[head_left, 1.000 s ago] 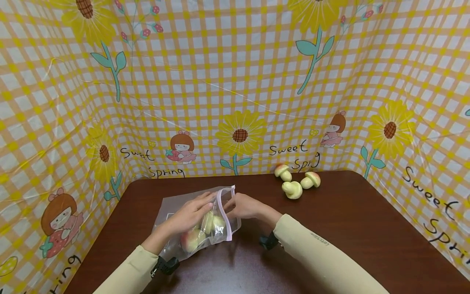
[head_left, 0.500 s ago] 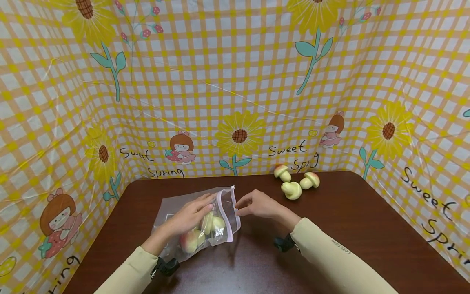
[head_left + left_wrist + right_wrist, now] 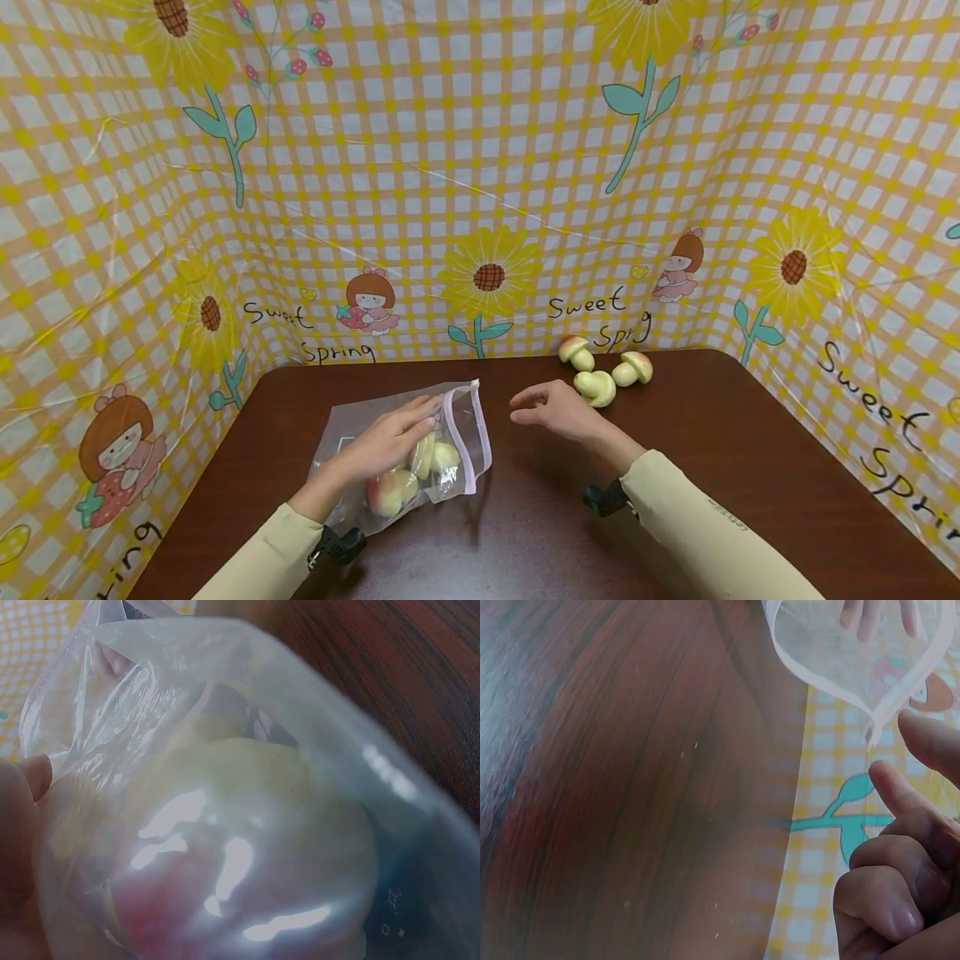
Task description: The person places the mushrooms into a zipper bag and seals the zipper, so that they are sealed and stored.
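A clear zip bag (image 3: 345, 421) lies on the table at centre left, its pale pink-edged mouth facing right and gaping. Inside it are several toy mushrooms (image 3: 390, 492) with cream stems and reddish caps; one mushroom (image 3: 247, 847) fills much of the left wrist view through the plastic. My left hand (image 3: 386, 440) rests on top of the bag, fingers stretched out. To the right of the bag mouth, my right hand (image 3: 566, 411) is in the air, holding nothing, thumb and forefinger apart. In the right wrist view its other fingers (image 3: 877, 900) are loosely curled.
Three more mushrooms lie together at the back right: one mushroom (image 3: 577, 354) by the wall, one mushroom (image 3: 633, 367) on the right, one mushroom (image 3: 597, 388) in front. The dark wooden table (image 3: 712, 467) is enclosed by a yellow checked cloth (image 3: 420, 192).
My right hand has come out of the bag mouth and moved right, towards the loose mushrooms. My left hand and the bag stay almost still.
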A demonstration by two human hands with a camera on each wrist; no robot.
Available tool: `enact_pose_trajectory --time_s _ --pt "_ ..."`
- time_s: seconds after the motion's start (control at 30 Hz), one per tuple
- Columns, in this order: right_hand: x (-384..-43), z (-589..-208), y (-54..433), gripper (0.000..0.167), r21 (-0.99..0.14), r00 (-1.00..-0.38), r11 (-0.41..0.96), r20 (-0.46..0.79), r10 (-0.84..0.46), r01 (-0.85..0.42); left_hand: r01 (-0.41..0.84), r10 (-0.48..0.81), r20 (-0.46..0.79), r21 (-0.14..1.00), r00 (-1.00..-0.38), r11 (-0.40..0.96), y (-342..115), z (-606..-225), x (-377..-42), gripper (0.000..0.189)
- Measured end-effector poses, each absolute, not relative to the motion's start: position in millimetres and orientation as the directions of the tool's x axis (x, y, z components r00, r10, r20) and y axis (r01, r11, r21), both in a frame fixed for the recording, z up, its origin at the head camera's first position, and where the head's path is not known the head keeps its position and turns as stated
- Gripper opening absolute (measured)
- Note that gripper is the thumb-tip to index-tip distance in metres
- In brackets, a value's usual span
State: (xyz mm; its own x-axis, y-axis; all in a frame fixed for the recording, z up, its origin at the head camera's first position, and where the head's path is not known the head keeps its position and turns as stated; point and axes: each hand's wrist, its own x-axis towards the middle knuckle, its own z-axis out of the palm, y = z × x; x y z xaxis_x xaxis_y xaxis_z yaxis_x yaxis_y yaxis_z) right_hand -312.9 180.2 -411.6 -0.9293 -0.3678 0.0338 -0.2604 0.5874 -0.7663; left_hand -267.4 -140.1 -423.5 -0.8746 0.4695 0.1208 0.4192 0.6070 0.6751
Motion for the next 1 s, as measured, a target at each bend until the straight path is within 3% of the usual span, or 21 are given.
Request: enact_pose_trajectory --time_s 1.0 --pt "-332.9 -414.1 236.2 0.044 -0.735 -0.984 0.663 0.032 -0.174 -0.141 0.427 0.484 0.115 0.671 -0.867 0.606 -138.9 -425.6 -268.4 0.051"
